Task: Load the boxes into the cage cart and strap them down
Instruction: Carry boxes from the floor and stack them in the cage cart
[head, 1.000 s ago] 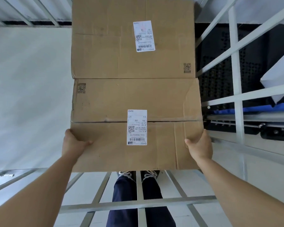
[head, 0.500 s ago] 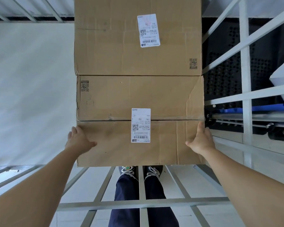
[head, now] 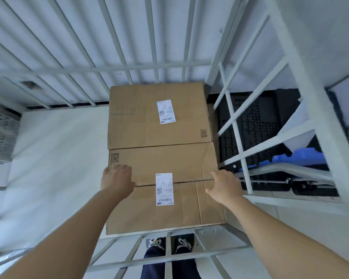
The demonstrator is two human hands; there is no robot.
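Note:
Two brown cardboard boxes lie end to end on the white floor of the cage cart [head: 54, 158], along its right side. The far box [head: 149, 117] carries a white label and sits against the back bars. The near box [head: 187, 206] also has a white label across its top seam. My left hand [head: 117, 180] rests flat on the near box's top at its left edge. Over the right edge of the same box, my right hand [head: 224, 186] lies with fingers spread and loose. Neither hand grips the box.
White metal bars form the cart's back wall [head: 129, 67] and right side [head: 236, 125]. A low front rail [head: 169, 258] crosses above my feet. Outside on the right are a black perforated pallet [head: 256, 121] and a blue object [head: 290, 160].
The near box has gone from held at its sides to lying on the cart floor. Both hands moved from its side edges onto its top. The view tilted up, showing the cage bars.

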